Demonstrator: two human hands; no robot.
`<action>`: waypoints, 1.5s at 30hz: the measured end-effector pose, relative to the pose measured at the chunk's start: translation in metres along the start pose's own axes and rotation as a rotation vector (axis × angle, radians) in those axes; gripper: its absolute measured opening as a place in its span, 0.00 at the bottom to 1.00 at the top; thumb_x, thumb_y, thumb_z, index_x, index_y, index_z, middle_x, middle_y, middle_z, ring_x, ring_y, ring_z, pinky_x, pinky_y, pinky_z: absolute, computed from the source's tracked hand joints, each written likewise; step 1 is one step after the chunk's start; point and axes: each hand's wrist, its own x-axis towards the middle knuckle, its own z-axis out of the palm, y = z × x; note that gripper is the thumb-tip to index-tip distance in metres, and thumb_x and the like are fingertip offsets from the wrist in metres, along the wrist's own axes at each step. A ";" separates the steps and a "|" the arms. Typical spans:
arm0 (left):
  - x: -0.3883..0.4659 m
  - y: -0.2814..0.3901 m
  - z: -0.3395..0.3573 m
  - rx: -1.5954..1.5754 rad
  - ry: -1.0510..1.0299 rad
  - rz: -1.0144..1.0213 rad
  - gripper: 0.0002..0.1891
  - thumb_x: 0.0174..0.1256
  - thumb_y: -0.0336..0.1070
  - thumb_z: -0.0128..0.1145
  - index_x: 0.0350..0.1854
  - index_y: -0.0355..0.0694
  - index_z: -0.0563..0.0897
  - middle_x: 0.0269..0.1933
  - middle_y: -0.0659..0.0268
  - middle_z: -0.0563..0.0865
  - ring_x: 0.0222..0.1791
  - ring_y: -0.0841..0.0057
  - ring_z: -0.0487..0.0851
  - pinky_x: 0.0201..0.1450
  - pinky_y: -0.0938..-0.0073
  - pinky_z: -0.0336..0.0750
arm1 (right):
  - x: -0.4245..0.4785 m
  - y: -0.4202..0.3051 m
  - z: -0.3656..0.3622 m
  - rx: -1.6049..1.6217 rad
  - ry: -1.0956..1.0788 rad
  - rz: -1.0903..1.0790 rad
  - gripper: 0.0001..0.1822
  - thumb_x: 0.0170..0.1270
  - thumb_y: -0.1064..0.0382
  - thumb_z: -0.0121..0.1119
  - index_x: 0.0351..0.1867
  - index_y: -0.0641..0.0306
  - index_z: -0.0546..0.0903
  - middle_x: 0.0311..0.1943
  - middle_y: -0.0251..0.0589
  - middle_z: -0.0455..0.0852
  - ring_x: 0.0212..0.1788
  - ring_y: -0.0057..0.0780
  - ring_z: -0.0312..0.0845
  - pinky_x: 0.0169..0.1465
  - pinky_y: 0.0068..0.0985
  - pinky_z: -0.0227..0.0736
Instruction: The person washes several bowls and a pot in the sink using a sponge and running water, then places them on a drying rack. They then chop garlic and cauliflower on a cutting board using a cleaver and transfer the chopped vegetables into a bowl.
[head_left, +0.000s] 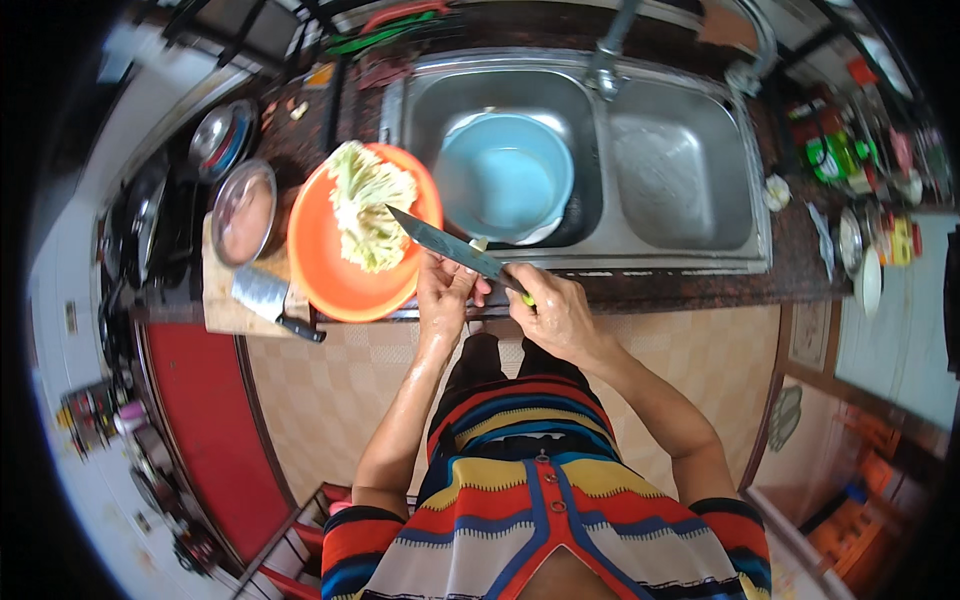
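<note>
My right hand (553, 311) grips the handle of a kitchen knife (450, 246), its blade pointing up and left past the orange basin's rim. A small pale vegetable piece (478, 244) lies against the blade. Just beneath the blade is my left hand (444, 292), fingers bent and partly hidden; whether it holds a piece I cannot tell. Pale green cauliflower pieces (369, 206) rest in the orange plastic basin (322, 281), left of the knife. A light blue basin (510, 176) with water sits in the left sink bowl.
A cleaver (260, 294) lies on a wooden cutting board (217, 315), beside a metal bowl of raw meat (244, 214). The double steel sink (682, 165) has a faucet (606, 75). Bottles (829, 157) and small dishes stand at the right end of the counter.
</note>
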 end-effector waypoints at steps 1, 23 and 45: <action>-0.006 0.006 -0.010 0.010 0.041 -0.009 0.08 0.64 0.28 0.52 0.42 0.36 0.69 0.29 0.63 0.81 0.23 0.80 0.78 0.22 0.82 0.71 | 0.003 -0.009 0.005 0.004 -0.041 -0.015 0.12 0.55 0.68 0.56 0.42 0.65 0.74 0.28 0.50 0.81 0.29 0.49 0.78 0.30 0.37 0.72; -0.054 0.060 -0.372 -0.236 0.584 -0.057 0.11 0.65 0.24 0.45 0.49 0.29 0.72 0.35 0.59 0.80 0.27 0.75 0.81 0.29 0.77 0.79 | 0.068 -0.184 0.259 0.342 -0.518 0.132 0.12 0.61 0.63 0.54 0.39 0.69 0.70 0.21 0.58 0.76 0.26 0.55 0.74 0.29 0.39 0.66; 0.065 0.100 -0.606 0.378 0.445 -0.089 0.05 0.57 0.25 0.57 0.35 0.31 0.81 0.21 0.67 0.80 0.16 0.85 0.75 0.16 0.85 0.70 | 0.129 -0.246 0.422 -0.004 -0.262 -0.019 0.07 0.56 0.68 0.51 0.34 0.68 0.70 0.19 0.55 0.78 0.24 0.55 0.76 0.29 0.45 0.70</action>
